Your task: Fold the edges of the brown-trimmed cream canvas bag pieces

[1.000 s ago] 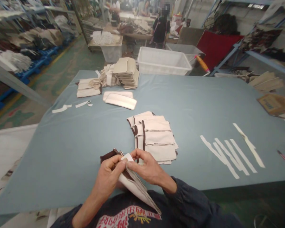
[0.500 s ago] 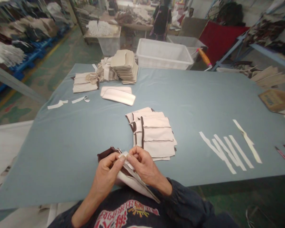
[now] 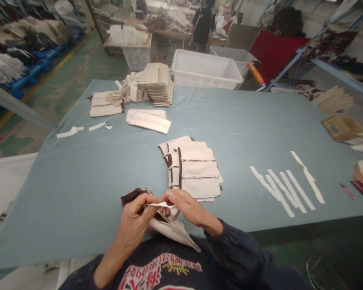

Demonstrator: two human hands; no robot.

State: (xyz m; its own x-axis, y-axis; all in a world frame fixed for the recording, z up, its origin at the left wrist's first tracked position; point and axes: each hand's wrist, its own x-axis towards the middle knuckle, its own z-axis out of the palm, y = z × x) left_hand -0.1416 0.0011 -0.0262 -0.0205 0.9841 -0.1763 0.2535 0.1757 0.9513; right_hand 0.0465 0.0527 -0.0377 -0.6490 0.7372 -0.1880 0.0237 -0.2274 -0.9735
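Near the table's front edge, my left hand [image 3: 134, 220] pinches one end of a white strip [image 3: 162, 205]. My right hand [image 3: 186, 206] has its fingers closed on the strip's other part, close beside the left fingertips. Beneath both hands lies a cream fabric piece with dark brown edging [image 3: 172, 232], partly hidden by them and reaching past the table edge against my front. Just beyond my right hand is a loose stack of cream fabric pieces with brown trim [image 3: 199, 169].
Several white strips [image 3: 287, 189] lie to the right. At the back left are stacked beige pieces [image 3: 157, 82], a cream bundle [image 3: 105, 104] and two flat pale panels [image 3: 149, 122]. White bins [image 3: 205, 70] stand behind the table [image 3: 238, 125]. A person [image 3: 202, 26] is further back.
My right hand has turned over the strip, with its fingers now curled behind it. The strip now shows as a flatter, wider band between the hands. The view has shifted slightly.
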